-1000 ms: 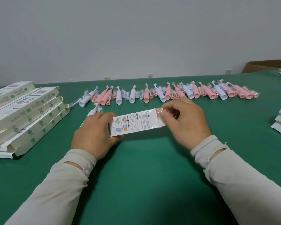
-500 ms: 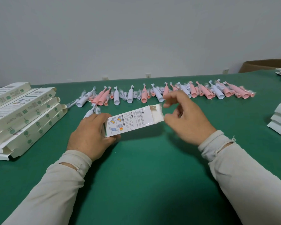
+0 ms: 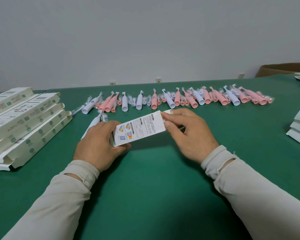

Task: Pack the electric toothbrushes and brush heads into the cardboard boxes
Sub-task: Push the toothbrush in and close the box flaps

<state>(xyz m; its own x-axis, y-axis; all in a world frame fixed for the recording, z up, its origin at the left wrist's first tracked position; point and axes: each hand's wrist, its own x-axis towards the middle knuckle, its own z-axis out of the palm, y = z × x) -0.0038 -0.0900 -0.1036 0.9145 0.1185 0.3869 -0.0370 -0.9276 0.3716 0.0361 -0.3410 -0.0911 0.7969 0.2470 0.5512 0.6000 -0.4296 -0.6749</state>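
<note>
Head view: left hand [image 3: 100, 144] grips the near end of a cardboard box [image 3: 139, 129], held just above the green bench [image 3: 154, 179], long axis running up-right. Right hand [image 3: 189, 134] pinches the far-end flap. Toothbrushes [image 3: 177, 99] lie in a row beyond, before a grey wall.

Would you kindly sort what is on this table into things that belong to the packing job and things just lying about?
Job:
printed box, gripped by left hand and right hand
row of toothbrushes
stack of flat boxes

Lying about:
brown carton
wall sockets
</note>
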